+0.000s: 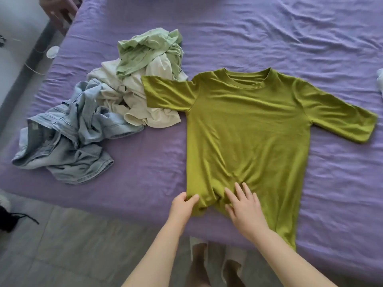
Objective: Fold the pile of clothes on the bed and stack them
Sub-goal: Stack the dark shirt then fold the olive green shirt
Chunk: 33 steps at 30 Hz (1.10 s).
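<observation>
An olive-green T-shirt [255,125] lies spread flat on the purple bed [145,166], neck away from me, both sleeves out. Its lower hem hangs over the near bed edge. My left hand [183,207] pinches the shirt's lower left corner, where the cloth is bunched. My right hand [243,208] rests flat on the shirt's lower part, fingers spread. To the left lies the unfolded pile: light-blue jeans [68,137], a cream garment [143,100] and a pale-green garment [149,50] on top at the back.
The left sleeve of the T-shirt overlaps the cream garment. A small white round object [52,52] lies near the bed's left edge. Grey floor [72,245] runs along the near side, with a black item [8,218] at the far left. A white thing [380,77] shows at the right edge.
</observation>
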Motion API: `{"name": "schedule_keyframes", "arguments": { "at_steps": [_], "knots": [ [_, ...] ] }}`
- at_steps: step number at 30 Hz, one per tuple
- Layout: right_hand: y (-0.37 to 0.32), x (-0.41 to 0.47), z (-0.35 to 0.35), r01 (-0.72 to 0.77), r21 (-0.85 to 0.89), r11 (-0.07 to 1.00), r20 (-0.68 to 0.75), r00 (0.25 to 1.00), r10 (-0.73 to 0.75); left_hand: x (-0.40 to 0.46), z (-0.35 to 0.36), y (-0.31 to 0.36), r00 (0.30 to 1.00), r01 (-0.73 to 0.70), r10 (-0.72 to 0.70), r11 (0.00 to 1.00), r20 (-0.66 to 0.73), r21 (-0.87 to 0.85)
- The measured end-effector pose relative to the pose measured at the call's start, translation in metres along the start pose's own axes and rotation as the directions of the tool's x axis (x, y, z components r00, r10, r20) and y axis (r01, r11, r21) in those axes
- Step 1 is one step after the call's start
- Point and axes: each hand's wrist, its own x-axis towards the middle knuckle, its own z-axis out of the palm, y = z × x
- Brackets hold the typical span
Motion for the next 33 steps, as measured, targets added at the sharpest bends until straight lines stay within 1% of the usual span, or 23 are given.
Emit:
{"name": "schedule_keyframes", "arguments": {
  "at_steps": [2, 4, 5, 6, 8, 9, 11, 13, 14, 16, 17, 18, 19, 21, 23, 25, 27, 28, 29, 31, 33],
  "knots": [
    [-0.004, -0.005, 0.000, 0.004, -0.011, 1.000, -0.005, 1.000, -0.004, -0.010, -0.008, -0.005, 0.994, -0.098, 0.098, 0.995, -0.041, 0.011],
    [-0.010, -0.008, 0.002, 0.013, -0.009, 1.000, -0.011, 1.000, -0.013, -0.018, -0.015, -0.010, 0.977, -0.184, 0.191, 0.980, -0.094, 0.076],
    [-0.014, -0.009, 0.005, 0.016, -0.001, 1.000, -0.011, 1.000, -0.016, -0.020, -0.021, -0.014, 0.967, -0.200, 0.216, 0.972, -0.138, 0.123],
    [-0.017, -0.009, 0.007, 0.006, 0.010, 1.000, -0.010, 1.000, -0.006, -0.021, -0.027, -0.017, 0.956, -0.196, 0.226, 0.966, -0.187, 0.167],
    [-0.019, -0.008, 0.014, -0.029, 0.011, 1.000, 0.013, 0.999, 0.029, -0.018, -0.038, -0.023, 0.954, -0.117, 0.187, 0.952, -0.235, 0.282],
    [-0.018, -0.008, 0.017, -0.036, -0.017, 0.999, 0.037, 0.999, 0.037, -0.015, -0.043, -0.027, 0.959, -0.049, 0.148, 0.925, -0.241, 0.376],
    [-0.012, -0.012, 0.026, -0.024, -0.099, 0.995, 0.065, 0.997, 0.031, -0.010, -0.050, -0.034, 0.970, 0.073, 0.072, 0.824, -0.233, 0.561],
    [-0.004, -0.022, 0.033, 0.014, -0.124, 0.992, 0.074, 0.997, -0.004, -0.005, -0.051, -0.036, 0.970, 0.134, 0.042, 0.725, -0.238, 0.675],
    [0.000, -0.030, 0.034, 0.024, -0.109, 0.994, 0.066, 0.998, -0.017, -0.004, -0.049, -0.036, 0.967, 0.134, 0.071, 0.672, -0.244, 0.728],
    [0.010, -0.045, 0.027, 0.024, -0.055, 0.998, -0.019, 0.999, -0.025, -0.002, -0.038, -0.034, 0.949, 0.059, 0.222, 0.573, -0.224, 0.817],
    [0.015, -0.050, 0.023, 0.021, -0.019, 1.000, -0.095, 0.995, -0.022, -0.003, -0.029, -0.030, 0.933, -0.019, 0.313, 0.541, -0.180, 0.841],
    [0.022, -0.055, 0.021, 0.011, 0.018, 1.000, -0.182, 0.983, -0.008, -0.006, -0.018, -0.026, 0.915, -0.119, 0.391, 0.502, -0.102, 0.857],
    [0.028, -0.060, 0.018, -0.011, 0.052, 0.999, -0.256, 0.966, 0.024, -0.010, -0.005, -0.021, 0.893, -0.226, 0.450, 0.440, 0.004, 0.869],
    [0.040, -0.069, 0.014, -0.108, 0.128, 0.986, -0.326, 0.934, 0.145, -0.017, 0.027, -0.013, 0.825, -0.421, 0.517, 0.291, 0.230, 0.859],
    [0.054, -0.074, 0.015, -0.262, 0.232, 0.937, -0.356, 0.873, 0.333, -0.025, 0.061, -0.006, 0.763, -0.565, 0.484, 0.179, 0.428, 0.805],
    [0.068, -0.077, 0.018, -0.423, 0.373, 0.826, -0.312, 0.781, 0.542, -0.030, 0.090, -0.004, 0.716, -0.654, 0.408, 0.111, 0.566, 0.748],
    [0.078, -0.078, 0.021, -0.509, 0.503, 0.698, -0.235, 0.697, 0.678, -0.036, 0.111, -0.001, 0.697, -0.691, 0.342, 0.084, 0.631, 0.718],
    [0.082, -0.078, 0.022, -0.526, 0.529, 0.665, -0.219, 0.673, 0.707, -0.038, 0.119, 0.000, 0.694, -0.699, 0.316, 0.079, 0.647, 0.711],
    [0.084, -0.078, 0.022, -0.537, 0.529, 0.656, -0.220, 0.660, 0.718, -0.041, 0.125, 0.001, 0.690, -0.705, 0.296, 0.069, 0.660, 0.706],
    [0.086, -0.078, 0.023, -0.561, 0.505, 0.656, -0.208, 0.658, 0.724, -0.044, 0.133, 0.004, 0.687, -0.709, 0.267, 0.043, 0.676, 0.704],
    [0.089, -0.076, 0.023, -0.584, 0.475, 0.658, -0.151, 0.683, 0.714, -0.045, 0.136, 0.006, 0.690, -0.705, 0.252, 0.022, 0.678, 0.709]
  ]
}}
